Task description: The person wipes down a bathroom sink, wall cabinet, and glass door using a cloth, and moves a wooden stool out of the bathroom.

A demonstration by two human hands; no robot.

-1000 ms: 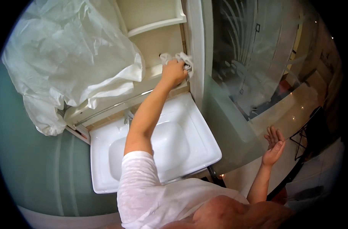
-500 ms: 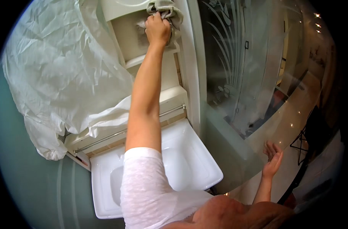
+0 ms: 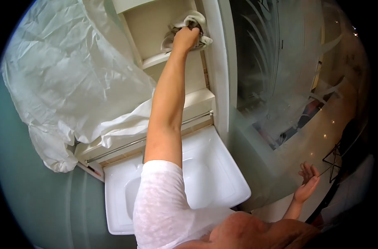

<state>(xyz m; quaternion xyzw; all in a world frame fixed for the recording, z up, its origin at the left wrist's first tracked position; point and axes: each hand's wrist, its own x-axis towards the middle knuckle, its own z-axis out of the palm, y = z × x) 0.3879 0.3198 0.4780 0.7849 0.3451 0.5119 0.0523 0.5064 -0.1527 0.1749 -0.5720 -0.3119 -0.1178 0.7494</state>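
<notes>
My left hand [image 3: 186,39] reaches far up and is closed on a crumpled grey-and-white cloth [image 3: 194,18]. The cloth is pressed against the right side of a recessed cream shelf compartment [image 3: 145,29], near its lower right corner. Some of the fingers are hidden in the folds. Low on the right, my right hand [image 3: 308,182] is held in the air, fingers apart and slightly curled, with nothing in it. Below my left arm lies a white washbasin [image 3: 214,170], partly covered by my sleeve.
White crumpled sheeting [image 3: 73,70] hangs over the left part of the cabinet. A metal rail [image 3: 118,148] runs above the basin. On the right is a frosted glass panel [image 3: 255,162] with leaf patterns higher up. A dark folding-frame stand [image 3: 333,159] stands at far right.
My left hand has moved the cloth down within the compartment, toward its lower right corner. The whole view has shifted slightly. My right hand stays raised and open.
</notes>
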